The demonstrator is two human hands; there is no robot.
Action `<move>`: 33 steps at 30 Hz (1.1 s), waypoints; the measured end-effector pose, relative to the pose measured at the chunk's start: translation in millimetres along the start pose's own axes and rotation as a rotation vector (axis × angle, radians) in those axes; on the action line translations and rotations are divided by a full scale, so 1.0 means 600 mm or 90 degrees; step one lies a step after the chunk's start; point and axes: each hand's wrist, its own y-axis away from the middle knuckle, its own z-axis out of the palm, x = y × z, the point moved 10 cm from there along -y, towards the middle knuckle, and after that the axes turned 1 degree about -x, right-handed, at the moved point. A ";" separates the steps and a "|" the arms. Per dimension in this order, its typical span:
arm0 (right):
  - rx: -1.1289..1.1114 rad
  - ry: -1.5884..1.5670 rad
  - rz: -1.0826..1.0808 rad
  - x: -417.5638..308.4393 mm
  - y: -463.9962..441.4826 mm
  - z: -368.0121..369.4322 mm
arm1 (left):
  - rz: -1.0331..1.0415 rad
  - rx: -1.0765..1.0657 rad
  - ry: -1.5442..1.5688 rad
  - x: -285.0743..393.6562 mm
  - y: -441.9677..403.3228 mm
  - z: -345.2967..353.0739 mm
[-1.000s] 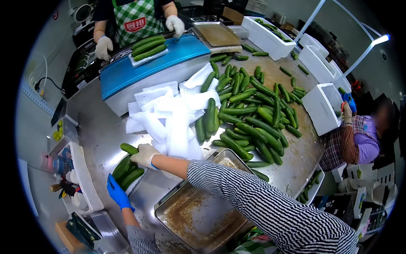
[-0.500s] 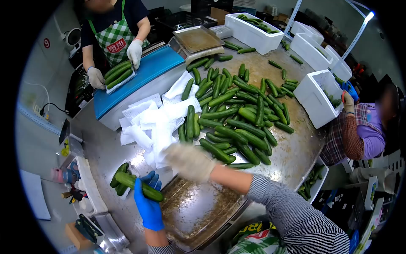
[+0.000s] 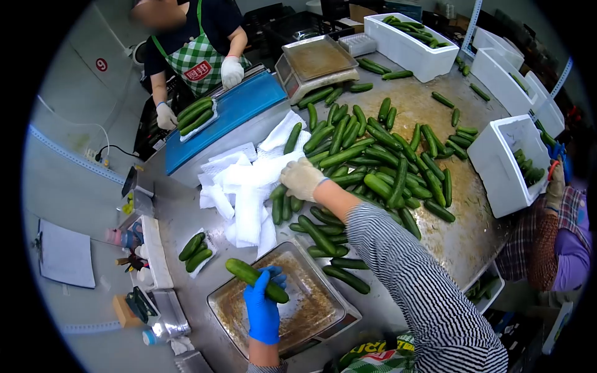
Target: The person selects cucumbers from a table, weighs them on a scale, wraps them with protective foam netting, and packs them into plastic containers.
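My left hand [image 3: 264, 304], in a blue glove, is closed around one cucumber [image 3: 241, 270] above the brown-stained metal tray [image 3: 311, 289]. Stretched forward, my right hand [image 3: 303, 178] in a cream glove has its fingers curled down at the near left edge of the cucumber pile [image 3: 348, 140]. The ends of several cucumbers [image 3: 286, 207] show just below its fingertips; the glove hides what the fingers close on. White foam net sleeves [image 3: 249, 186] lie in a heap left of that hand. Several cucumbers [image 3: 196, 252] rest on a white sleeve left of the tray.
Across the table a co-worker in white gloves has cucumbers [image 3: 196, 115] on a blue-topped machine [image 3: 249, 102]. A scale [image 3: 320, 59] stands beside it. White foam boxes [image 3: 504, 168] line the right side, where another person works. Tools fill a white tray [image 3: 155, 261] at left.
My right hand has moved forward from the sleeves to the cucumber pile. My left hand has carried its cucumber away from the small group, over the tray. My view has shifted left.
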 end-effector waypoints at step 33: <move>-0.076 -1.022 0.034 -0.382 0.193 -0.012 | 0.069 0.197 0.138 0.000 0.060 -0.141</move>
